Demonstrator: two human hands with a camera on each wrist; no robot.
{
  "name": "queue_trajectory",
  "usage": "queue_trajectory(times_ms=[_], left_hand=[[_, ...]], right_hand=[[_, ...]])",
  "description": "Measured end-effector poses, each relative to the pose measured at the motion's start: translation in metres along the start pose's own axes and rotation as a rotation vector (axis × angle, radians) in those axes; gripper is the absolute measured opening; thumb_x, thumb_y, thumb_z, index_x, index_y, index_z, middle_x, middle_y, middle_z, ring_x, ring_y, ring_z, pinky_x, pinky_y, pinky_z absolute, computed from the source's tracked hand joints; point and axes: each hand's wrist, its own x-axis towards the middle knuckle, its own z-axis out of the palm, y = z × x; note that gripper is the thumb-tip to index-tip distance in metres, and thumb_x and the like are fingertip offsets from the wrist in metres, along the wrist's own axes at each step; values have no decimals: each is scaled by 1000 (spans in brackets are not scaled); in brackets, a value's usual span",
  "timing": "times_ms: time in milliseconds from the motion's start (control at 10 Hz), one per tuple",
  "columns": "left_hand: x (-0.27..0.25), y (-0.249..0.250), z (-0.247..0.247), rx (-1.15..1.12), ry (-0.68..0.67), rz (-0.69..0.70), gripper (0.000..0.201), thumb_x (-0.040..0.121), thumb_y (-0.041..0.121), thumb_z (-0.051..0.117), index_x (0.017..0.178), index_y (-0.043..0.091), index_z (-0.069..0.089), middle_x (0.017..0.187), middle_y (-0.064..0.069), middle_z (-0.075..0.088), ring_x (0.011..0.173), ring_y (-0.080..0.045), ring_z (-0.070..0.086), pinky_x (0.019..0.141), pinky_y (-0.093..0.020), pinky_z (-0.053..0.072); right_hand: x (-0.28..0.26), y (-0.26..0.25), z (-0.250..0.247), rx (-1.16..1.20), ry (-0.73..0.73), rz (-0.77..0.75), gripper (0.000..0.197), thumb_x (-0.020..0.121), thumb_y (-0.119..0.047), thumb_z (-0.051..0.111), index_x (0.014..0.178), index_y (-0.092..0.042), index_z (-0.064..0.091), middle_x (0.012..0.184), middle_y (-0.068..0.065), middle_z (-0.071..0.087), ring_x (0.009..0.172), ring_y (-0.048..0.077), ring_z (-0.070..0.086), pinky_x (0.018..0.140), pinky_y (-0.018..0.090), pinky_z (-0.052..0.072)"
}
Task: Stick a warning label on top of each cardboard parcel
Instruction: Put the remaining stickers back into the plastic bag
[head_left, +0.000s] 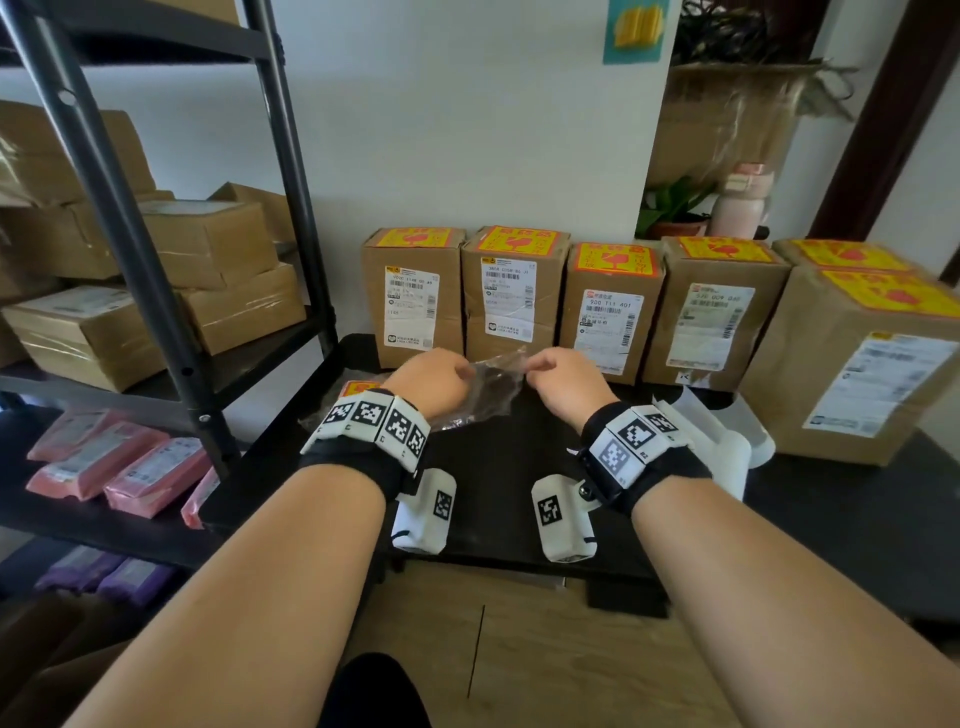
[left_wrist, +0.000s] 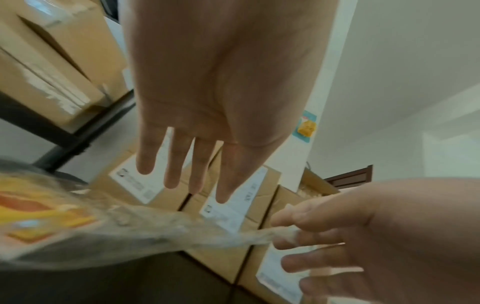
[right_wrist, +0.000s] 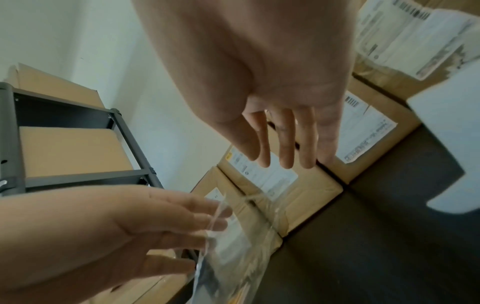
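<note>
Several cardboard parcels (head_left: 514, 296) stand in a row along the back of the black table (head_left: 498, 467), each with a yellow-and-red warning label (head_left: 413, 238) on its top. Above the table, in front of the row, my left hand (head_left: 465, 371) and right hand (head_left: 532, 366) each pinch an edge of a crumpled clear plastic bag (head_left: 493, 387) stretched between them. A yellow-and-red label stack (head_left: 358, 388) shows at the bag's left end, blurred as the label stack (left_wrist: 39, 216) in the left wrist view. There the right hand (left_wrist: 363, 236) pinches the bag (left_wrist: 155, 232). The right wrist view has the left hand (right_wrist: 103, 226) at the bag (right_wrist: 233, 257).
A black metal shelf (head_left: 156, 291) at the left holds brown boxes (head_left: 208, 244), with pink mailers (head_left: 119, 462) on a lower level. White backing sheets (head_left: 722, 431) lie at the right by the large parcel (head_left: 852, 374). A pink bottle (head_left: 740, 202) and a plant (head_left: 670, 208) stand behind.
</note>
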Motion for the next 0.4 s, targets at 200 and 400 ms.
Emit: queue_trajectory(times_ms=[200,400], left_hand=[[-2,47,3,-65,108,137,35,100,16,39,126,14,62,133,-9,58,122,-24,53,96,-29,39],[-6,86,20,-68,66,199,48,97,19,49,144,17,42,148,-6,43,135,-22,41,108,-31,32]], right_hand=[[-17,18,-43,42,135,25,28,95,-11,49,117,-16,67,126,3,63,119,20,56,96,27,40],[-35,42,-78,-107,117,77,26,95,-18,53,116,-11,67,121,7,63,115,24,58,95,34,44]])
